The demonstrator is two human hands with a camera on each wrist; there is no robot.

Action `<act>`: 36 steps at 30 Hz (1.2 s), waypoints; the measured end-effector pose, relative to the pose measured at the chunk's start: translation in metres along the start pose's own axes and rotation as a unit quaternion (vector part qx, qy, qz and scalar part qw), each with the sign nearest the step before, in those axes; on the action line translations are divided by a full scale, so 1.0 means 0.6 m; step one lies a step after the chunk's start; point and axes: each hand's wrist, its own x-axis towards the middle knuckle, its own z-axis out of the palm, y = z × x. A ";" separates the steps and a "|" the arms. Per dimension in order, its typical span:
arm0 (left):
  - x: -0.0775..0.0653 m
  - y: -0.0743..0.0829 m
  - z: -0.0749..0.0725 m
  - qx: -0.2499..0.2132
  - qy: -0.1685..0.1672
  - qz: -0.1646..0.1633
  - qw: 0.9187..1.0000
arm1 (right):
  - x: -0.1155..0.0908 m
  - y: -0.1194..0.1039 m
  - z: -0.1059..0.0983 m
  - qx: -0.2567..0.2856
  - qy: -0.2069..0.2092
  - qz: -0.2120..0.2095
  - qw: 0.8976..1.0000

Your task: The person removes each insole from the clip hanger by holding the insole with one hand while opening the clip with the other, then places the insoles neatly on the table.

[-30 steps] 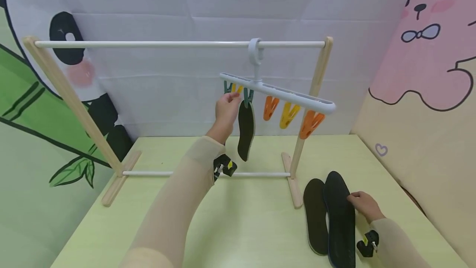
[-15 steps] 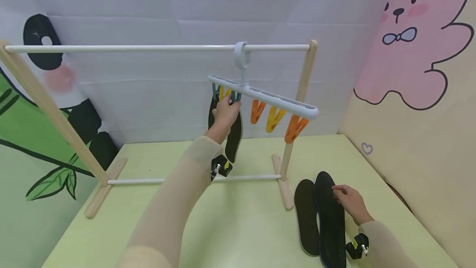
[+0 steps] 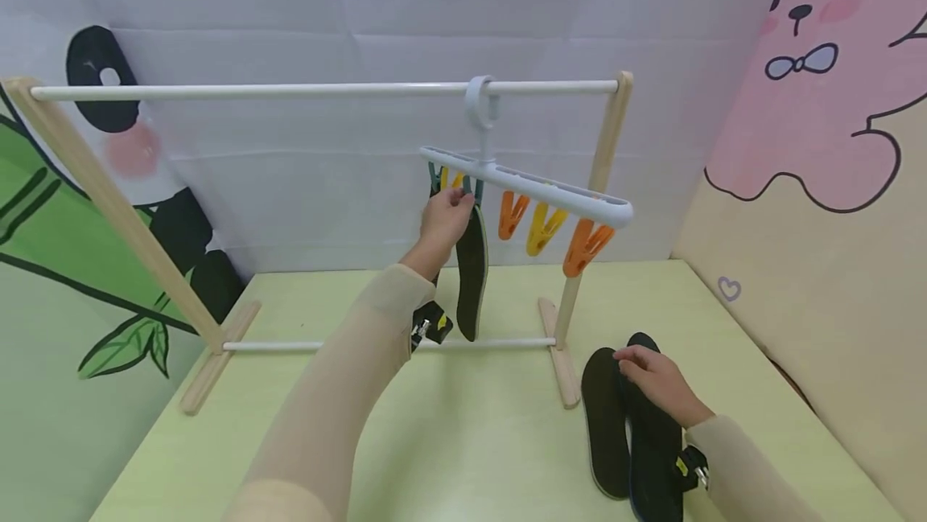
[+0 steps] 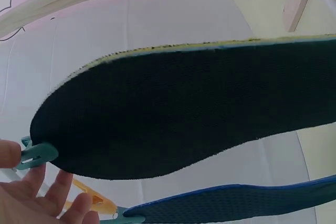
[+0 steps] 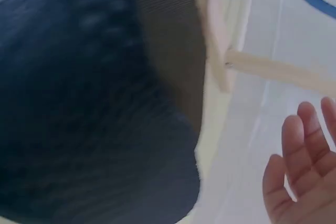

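Observation:
My left hand [image 3: 443,220] pinches a green clothes peg [image 4: 39,155] by thumb and fingers, under the pale hanger [image 3: 550,191]. A dark insole [image 4: 147,108] is clipped in that peg and hangs down. Behind it, a second insole [image 4: 236,203] with a blue edge hangs from another green peg [image 4: 128,216]; in the head view my hand mostly hides it. My right hand [image 3: 657,381], fingers loosely extended, is above two more insoles on the table: a brownish one [image 3: 605,425] and a black one [image 3: 655,458]. The right wrist view shows it holding nothing.
The hanger hooks over the white top rail [image 3: 290,91] of a wooden-ended rack. Orange [image 3: 512,215] and yellow pegs [image 3: 545,228] hang on its near half. The rack's foot [image 3: 559,353] stands left of the table insoles. Walls rise behind and at the right.
My left hand has come to the nearer green peg, and the insole in it now hangs lower. My right hand has moved left from the black insole's edge to above both insoles.

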 end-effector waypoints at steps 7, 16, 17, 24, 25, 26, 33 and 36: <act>0.001 -0.008 -0.007 -0.020 -0.019 0.013 1.000 | 0.017 -0.044 0.013 0.012 -0.032 -0.047 0.998; -0.008 -0.004 -0.005 -0.020 -0.033 0.022 0.999 | 0.049 -0.089 0.050 0.055 -0.068 -0.053 0.995; -0.009 -0.004 -0.004 -0.016 -0.033 0.025 0.999 | 0.052 -0.093 0.055 0.071 -0.075 -0.055 0.993; -0.019 -0.001 -0.005 0.001 -0.023 0.031 0.999 | 0.058 -0.140 0.081 0.130 -0.121 -0.060 0.982; -0.020 0.001 -0.006 -0.002 -0.023 0.030 0.999 | 0.059 -0.146 0.085 0.131 -0.122 -0.068 0.982; -0.021 0.002 -0.007 -0.006 -0.023 0.028 0.999 | 0.060 -0.150 0.088 0.134 -0.122 -0.073 0.981; -0.029 0.003 -0.010 -0.014 -0.028 0.020 0.999 | 0.074 -0.165 0.115 0.146 -0.102 -0.109 0.978; -0.033 0.003 -0.010 -0.001 -0.034 0.027 0.999 | 0.082 -0.170 0.125 0.143 -0.068 -0.101 0.982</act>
